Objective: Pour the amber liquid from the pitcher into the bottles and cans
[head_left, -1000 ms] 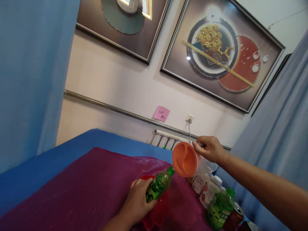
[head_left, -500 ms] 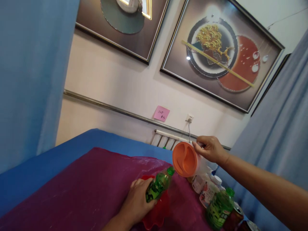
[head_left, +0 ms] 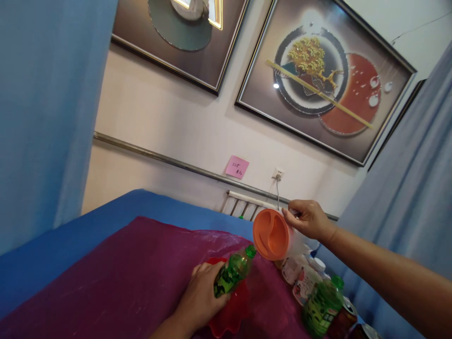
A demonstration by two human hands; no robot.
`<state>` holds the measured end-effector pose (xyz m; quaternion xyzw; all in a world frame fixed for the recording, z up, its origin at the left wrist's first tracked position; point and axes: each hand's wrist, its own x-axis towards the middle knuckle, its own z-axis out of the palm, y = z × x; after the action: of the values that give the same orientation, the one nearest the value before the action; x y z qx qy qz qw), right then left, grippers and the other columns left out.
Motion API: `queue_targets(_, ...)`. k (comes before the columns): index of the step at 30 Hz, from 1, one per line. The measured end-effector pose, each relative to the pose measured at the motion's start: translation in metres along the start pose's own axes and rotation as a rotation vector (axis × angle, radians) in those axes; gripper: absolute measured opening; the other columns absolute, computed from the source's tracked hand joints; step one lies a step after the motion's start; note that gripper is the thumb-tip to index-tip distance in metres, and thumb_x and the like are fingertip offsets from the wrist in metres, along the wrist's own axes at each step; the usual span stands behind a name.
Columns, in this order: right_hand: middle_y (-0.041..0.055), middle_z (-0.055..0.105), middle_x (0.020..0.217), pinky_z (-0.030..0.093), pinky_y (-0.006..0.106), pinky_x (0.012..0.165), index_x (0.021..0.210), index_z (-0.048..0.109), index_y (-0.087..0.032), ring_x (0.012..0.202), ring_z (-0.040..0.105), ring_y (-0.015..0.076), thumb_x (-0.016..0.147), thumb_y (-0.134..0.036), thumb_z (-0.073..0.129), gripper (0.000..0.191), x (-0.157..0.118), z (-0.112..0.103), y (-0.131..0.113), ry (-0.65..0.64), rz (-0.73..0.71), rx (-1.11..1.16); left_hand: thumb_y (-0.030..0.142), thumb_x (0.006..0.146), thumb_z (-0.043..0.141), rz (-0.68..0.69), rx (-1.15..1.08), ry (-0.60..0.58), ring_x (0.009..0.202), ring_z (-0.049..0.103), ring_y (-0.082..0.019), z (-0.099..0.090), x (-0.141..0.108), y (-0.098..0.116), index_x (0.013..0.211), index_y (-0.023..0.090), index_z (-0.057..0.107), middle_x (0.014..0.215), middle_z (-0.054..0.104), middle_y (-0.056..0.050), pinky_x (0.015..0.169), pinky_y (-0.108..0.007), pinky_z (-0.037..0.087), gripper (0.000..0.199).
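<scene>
Wrapped round a green bottle [head_left: 231,274], my left hand [head_left: 203,292] keeps it tilted, its mouth up and to the right. Beneath the bottle, a red scalloped bowl [head_left: 233,313] rests on the dark pink sheet [head_left: 141,282]. My right hand [head_left: 309,219] grips the handle of a pitcher with an orange lid [head_left: 271,234]. The pitcher is tipped, its lid facing me, just above and right of the bottle's mouth. No stream of liquid can be made out between the two.
On the right stand a second green bottle [head_left: 323,306], a bottle with a white cap [head_left: 310,280], a brown can [head_left: 344,318] and other containers. A blue cover [head_left: 155,205] lies under the sheet. Blue curtains [head_left: 399,188] hang at both sides; a metal rail [head_left: 176,162] crosses the wall.
</scene>
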<state>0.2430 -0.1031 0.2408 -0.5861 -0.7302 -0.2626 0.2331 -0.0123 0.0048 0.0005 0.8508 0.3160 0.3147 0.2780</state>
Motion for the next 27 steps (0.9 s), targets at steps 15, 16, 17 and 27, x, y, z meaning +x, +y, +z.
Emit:
queue_targets(15,-0.0055,0.036,0.050,0.023,0.025,0.049,0.055,0.037,-0.022,0.046,0.032,0.0086,0.089,-0.037,0.055,0.041,0.0014,-0.0013,-0.0004,0.014,0.004,-0.006,0.024,0.071,0.074,0.007,-0.001,0.007,0.109,0.061,-0.028,-0.0002,-0.0007,0.0003,0.123,0.026,0.065,0.114,0.071,-0.007,0.102,-0.042,0.038,0.053)
queue_targets(16,-0.0055,0.036,0.050,0.024,0.024,0.049,0.055,0.037,-0.022,0.046,0.032,0.0086,0.089,-0.037,0.054,0.041,0.0014,-0.0013,-0.0003,0.012,0.005,-0.008,0.024,0.071,0.073,0.010,0.001,0.008,0.109,0.061,-0.028,-0.0001,-0.0009,0.0001,0.123,0.026,0.065,0.114,0.071,-0.007,0.102,-0.042,0.038,0.053)
queue_targets(17,-0.0056,0.036,0.050,0.024,0.025,0.049,0.055,0.037,-0.022,0.046,0.032,0.0087,0.090,-0.037,0.054,0.041,0.0014,-0.0013,-0.0002,0.011,0.006,-0.011,0.024,0.071,0.073,0.014,0.003,0.010,0.109,0.061,-0.028,-0.0001,-0.0011,0.0000,0.123,0.025,0.065,0.114,0.071,-0.007,0.102,-0.042,0.038,0.052)
queue_targets(27,-0.0053,0.035,0.049,0.023,0.025,0.049,0.055,0.035,-0.022,0.046,0.031,0.0089,0.089,-0.036,0.053,0.041,0.0026,-0.0029,-0.0019,0.014,-0.006,-0.018,0.025,0.071,0.074,0.010,-0.010,0.018,0.108,0.062,-0.028,-0.0010,-0.0004,0.0022,0.123,0.025,0.065,0.112,0.072,-0.007,0.101,-0.042,0.039,0.053)
